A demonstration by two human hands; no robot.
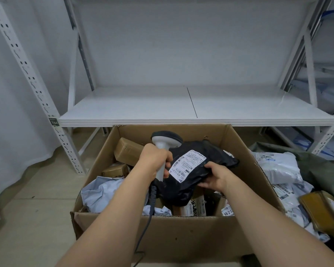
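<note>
My left hand [154, 159] grips the scanner [165, 146] by its handle. My right hand [215, 177] pinches the black parcel [191, 182] at its edge, label [187, 165] up, over the cardboard box [162, 234].

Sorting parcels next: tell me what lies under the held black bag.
Below the black bag, labelled cartons and a pale mailer show in the cardboard box. Whatever lies directly beneath the bag is covered.

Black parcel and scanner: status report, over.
Left hand grips scanner handle. Right hand holds black parcel over cardboard box. Label faces up, mostly unobstructed.
</note>
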